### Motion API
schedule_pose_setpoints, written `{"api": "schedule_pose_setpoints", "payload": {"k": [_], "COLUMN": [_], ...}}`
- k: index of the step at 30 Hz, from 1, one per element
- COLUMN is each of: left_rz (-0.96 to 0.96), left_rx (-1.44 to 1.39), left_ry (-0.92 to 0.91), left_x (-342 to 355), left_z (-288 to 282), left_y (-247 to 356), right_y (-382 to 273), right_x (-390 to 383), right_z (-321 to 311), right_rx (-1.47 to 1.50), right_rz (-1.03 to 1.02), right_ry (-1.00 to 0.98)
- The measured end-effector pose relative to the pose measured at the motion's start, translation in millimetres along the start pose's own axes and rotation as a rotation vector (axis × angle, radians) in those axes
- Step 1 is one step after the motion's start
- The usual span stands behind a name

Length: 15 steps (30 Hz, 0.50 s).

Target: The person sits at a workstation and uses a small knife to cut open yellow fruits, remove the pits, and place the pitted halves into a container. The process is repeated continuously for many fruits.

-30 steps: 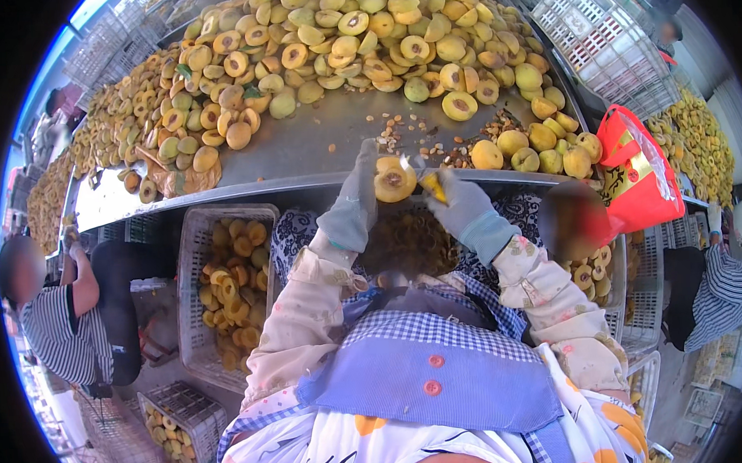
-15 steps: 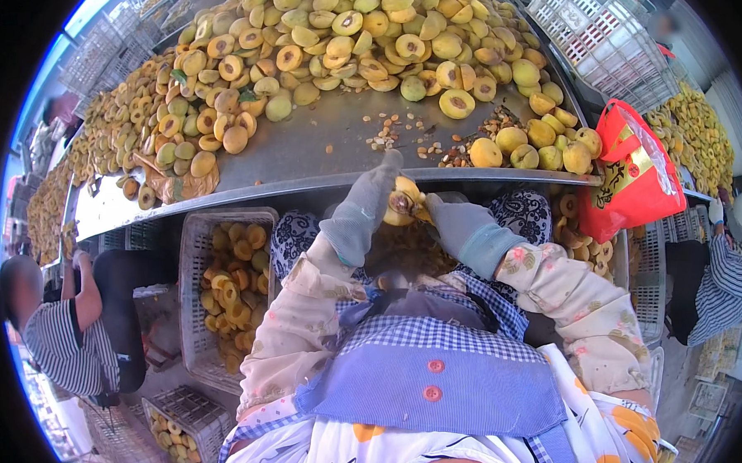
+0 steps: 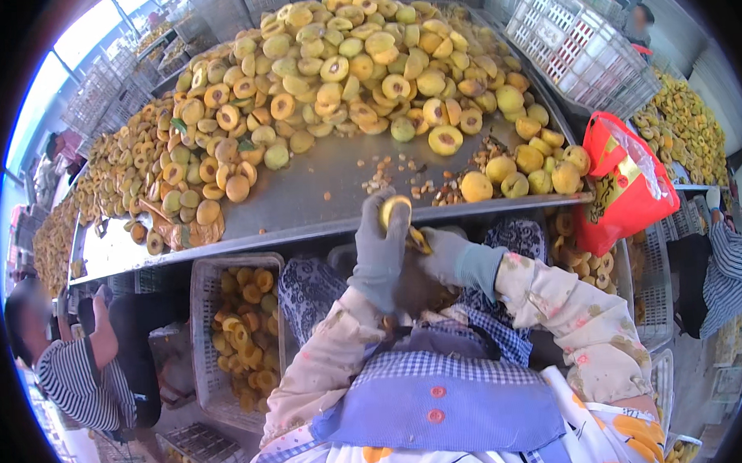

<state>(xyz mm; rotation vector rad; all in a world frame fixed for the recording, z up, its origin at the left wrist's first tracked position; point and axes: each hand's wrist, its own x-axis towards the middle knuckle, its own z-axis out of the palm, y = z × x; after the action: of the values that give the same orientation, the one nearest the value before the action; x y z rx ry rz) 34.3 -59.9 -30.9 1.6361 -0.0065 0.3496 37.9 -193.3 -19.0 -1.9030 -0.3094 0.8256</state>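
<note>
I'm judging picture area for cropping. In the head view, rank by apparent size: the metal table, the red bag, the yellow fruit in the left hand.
1. Metal table, largest by far.
2. Red bag.
3. Yellow fruit held up by the gloved left hand, smallest though nearest the camera.

We see our gloved left hand [image 3: 380, 252] gripping a yellow peach [image 3: 394, 210] at the metal table's [image 3: 303, 201] edge, our gloved right hand [image 3: 442, 257] touching it, above heaped peach halves [image 3: 339, 67].
</note>
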Motion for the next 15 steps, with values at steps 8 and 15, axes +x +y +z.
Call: {"api": "schedule_pose_setpoints", "payload": {"k": [8, 15], "left_rz": [0.101, -0.422], "left_rx": [0.182, 0.379], "left_ry": [-0.473, -0.565], "left_x": [19.5, 29.6], "left_z": [-38.0, -25.9], "left_y": [33.8, 35.5], "right_y": [-12.8, -22.1], "right_x": [-18.2, -27.7], "right_z": [-26.6, -29.2], "right_rx": [0.506, 0.516], "right_rz": [0.389, 0.480], "right_ry": [-0.514, -0.532]}}
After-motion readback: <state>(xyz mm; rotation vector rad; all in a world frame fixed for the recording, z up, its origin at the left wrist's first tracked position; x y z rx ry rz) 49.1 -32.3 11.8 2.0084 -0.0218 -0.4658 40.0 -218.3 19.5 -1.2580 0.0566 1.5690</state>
